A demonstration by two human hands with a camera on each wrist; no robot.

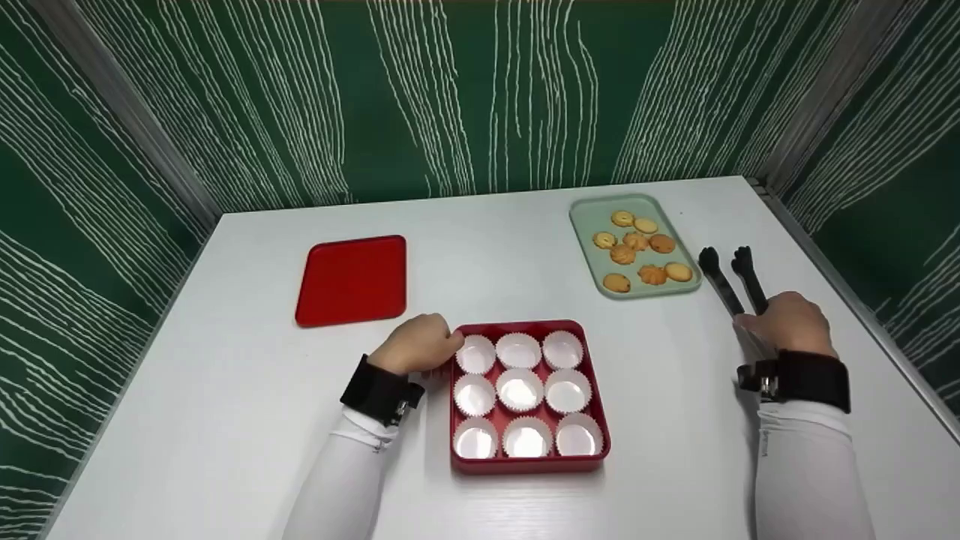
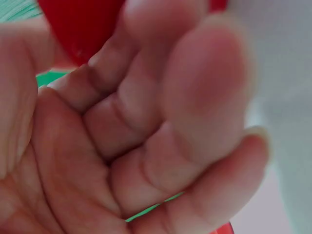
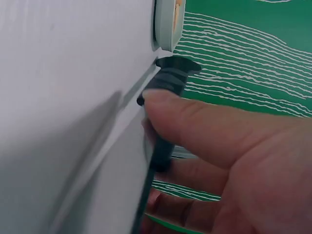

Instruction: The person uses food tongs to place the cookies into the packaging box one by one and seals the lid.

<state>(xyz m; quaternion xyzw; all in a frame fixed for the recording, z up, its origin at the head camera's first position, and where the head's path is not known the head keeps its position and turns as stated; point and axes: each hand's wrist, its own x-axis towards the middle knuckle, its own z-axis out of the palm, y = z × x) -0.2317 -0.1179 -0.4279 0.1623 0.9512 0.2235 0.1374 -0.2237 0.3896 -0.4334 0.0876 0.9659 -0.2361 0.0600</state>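
My left hand grips the left wall of a red square box near its far corner. In the left wrist view the box's red side shows between thumb and curled fingers. Inside the box stand several white paper baking cups in rows. On the right, my right hand holds black tongs by the handles, their two tips apart and pointing to the far side. The right wrist view shows the thumb pressing on the tongs, close over the white table.
Just beyond the tong tips, a pale green tray bears several cookies of different shapes. A flat red tray lies at the left, beyond my left hand. Green walls with white lines surround the white table.
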